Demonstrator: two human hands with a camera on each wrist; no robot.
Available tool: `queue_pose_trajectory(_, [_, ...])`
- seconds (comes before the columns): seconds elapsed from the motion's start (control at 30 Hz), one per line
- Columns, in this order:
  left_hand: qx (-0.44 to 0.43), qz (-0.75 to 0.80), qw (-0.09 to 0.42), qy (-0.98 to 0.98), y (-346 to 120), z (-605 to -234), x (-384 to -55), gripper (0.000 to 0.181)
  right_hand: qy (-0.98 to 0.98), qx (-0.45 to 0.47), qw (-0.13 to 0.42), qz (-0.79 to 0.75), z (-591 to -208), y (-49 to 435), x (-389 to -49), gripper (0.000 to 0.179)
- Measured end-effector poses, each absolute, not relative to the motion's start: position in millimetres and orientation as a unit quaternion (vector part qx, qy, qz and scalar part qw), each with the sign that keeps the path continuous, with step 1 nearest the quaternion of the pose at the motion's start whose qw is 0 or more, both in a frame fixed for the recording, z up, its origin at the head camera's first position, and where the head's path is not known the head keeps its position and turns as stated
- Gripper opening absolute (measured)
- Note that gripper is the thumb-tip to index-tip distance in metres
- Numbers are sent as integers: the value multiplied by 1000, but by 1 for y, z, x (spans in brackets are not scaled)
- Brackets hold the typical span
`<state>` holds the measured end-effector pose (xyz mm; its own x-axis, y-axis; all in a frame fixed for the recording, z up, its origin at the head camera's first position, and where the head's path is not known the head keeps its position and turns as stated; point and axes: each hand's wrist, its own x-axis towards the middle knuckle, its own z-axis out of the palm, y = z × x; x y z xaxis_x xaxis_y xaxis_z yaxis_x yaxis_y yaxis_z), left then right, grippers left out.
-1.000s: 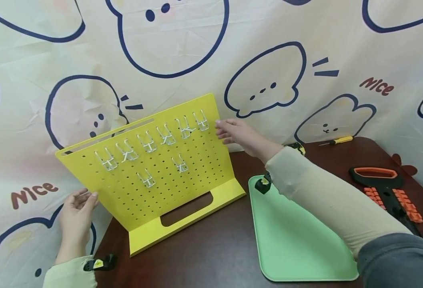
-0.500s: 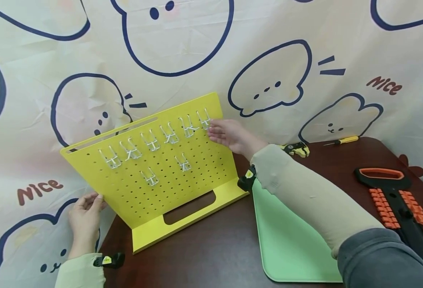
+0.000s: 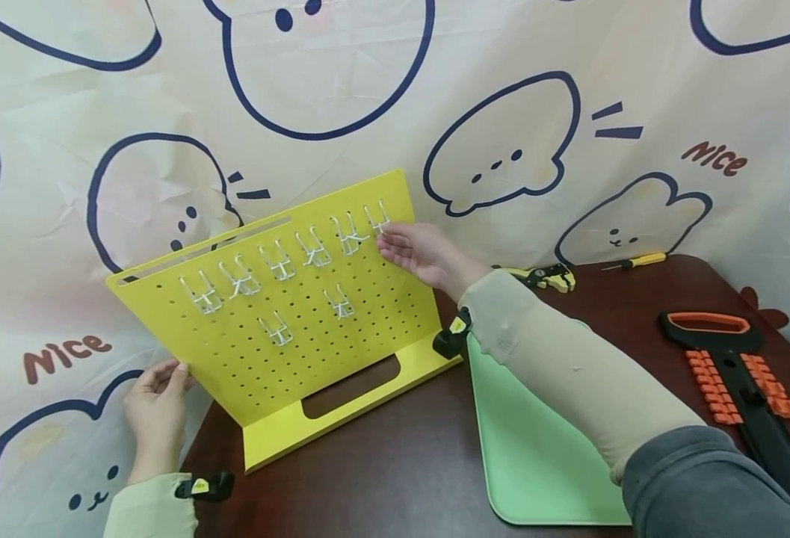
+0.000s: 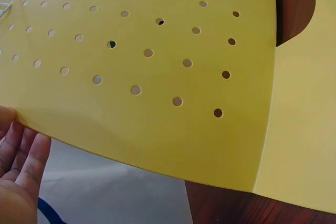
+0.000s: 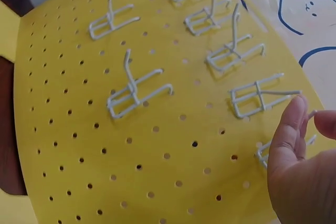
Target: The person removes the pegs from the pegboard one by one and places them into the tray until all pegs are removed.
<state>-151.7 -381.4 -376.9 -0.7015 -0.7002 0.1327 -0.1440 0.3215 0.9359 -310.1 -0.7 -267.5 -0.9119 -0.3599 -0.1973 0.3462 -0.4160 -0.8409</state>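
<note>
A yellow pegboard [image 3: 361, 336] stands tilted on the table, with several white wire hooks in a top row and two lower down. My left hand [image 3: 158, 418] pinches its left edge; in the left wrist view the thumb lies at the edge and the fingers [image 4: 35, 158] reach beneath it. My right hand [image 3: 428, 258] is at the rightmost hook [image 3: 377, 215] of the top row. In the right wrist view, this hook's prong tip [image 5: 313, 114] shows between thumb and fingers, and the hand covers part of its frame [image 5: 262, 153].
Right of the pegboard lies a green tray [image 3: 542, 448], partly under my right arm. Behind it on the brown table [image 3: 368, 478] are a yellow-and-black plier-like tool [image 3: 556, 277] and a yellow-handled screwdriver [image 3: 646, 260]. A black-and-orange handled tool [image 3: 731, 373] lies far right, and a printed cloth [image 3: 502, 45] hangs behind.
My right hand has moved left from the board's right edge onto the last top hook. The left hand has come in to the board's left edge and taken hold of it.
</note>
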Motion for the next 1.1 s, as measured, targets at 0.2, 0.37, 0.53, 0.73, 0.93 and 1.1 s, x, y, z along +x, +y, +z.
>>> queue_pose_trajectory(0.2, [269,-532,280,-753,-382,-379,-153,15,488,-5,214,-846,-263,-3,-308,12])
queue_pose_trajectory(0.37, [252,-543,286,-749,-385,-382,-153,9,487,-8,220,-845,-264,-4,-304,17])
queue_pose_trajectory(0.53, [235,-567,283,-737,-387,-383,-152,10,486,-22,227,-844,-266,-2,-301,22])
queue_pose_trajectory(0.73, [217,-581,295,-727,-385,-377,-158,19,492,-44,235,-837,-268,7,-299,32])
queue_pose_trajectory(0.93, [212,-585,308,-720,-387,-379,-159,19,496,-54,240,-833,-273,21,-294,41])
queue_pose_trajectory(1.1, [213,-595,317,-707,-388,-382,-157,18,501,-65,235,-830,-281,33,-291,44])
